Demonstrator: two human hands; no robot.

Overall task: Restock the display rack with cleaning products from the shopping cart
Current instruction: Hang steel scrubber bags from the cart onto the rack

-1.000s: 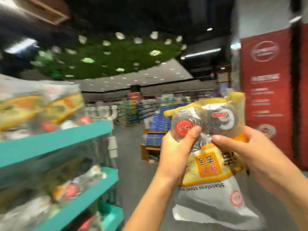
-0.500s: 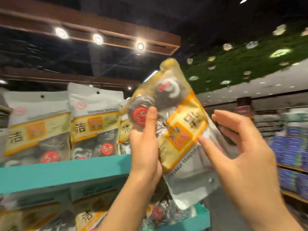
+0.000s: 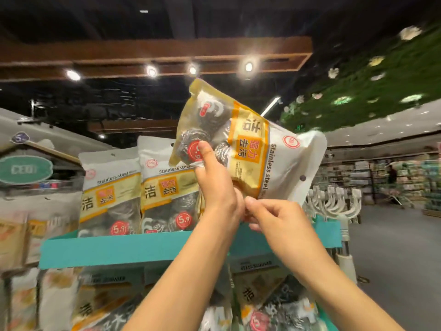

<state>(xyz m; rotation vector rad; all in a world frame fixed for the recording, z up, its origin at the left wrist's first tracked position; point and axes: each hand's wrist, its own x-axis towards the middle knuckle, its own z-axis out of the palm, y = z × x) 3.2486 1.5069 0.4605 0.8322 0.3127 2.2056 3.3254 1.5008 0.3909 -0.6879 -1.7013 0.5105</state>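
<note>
I hold a white-and-yellow pack of stainless steel scourers (image 3: pixel 248 149) up above the teal top shelf (image 3: pixel 133 248) of the display rack, tilted on its side. My left hand (image 3: pixel 214 185) grips the pack's lower edge, thumb over the red price sticker. My right hand (image 3: pixel 272 217) pinches the pack's bottom edge just beside the left hand. Two matching packs (image 3: pixel 140 194) stand upright on the shelf to the left of my hands. The shopping cart is out of view.
More scourer packs (image 3: pixel 269 299) fill the shelf below and a blurred rack at the left (image 3: pixel 28 225). White plastic hooks (image 3: pixel 334 199) hang at the rack's right end. An open aisle floor (image 3: pixel 393 247) and distant shelving lie to the right.
The pack has turned further onto its side and come in over the top shelf. My right hand went from open beside the pack to pinching its lower edge. The view swung left toward the rack.
</note>
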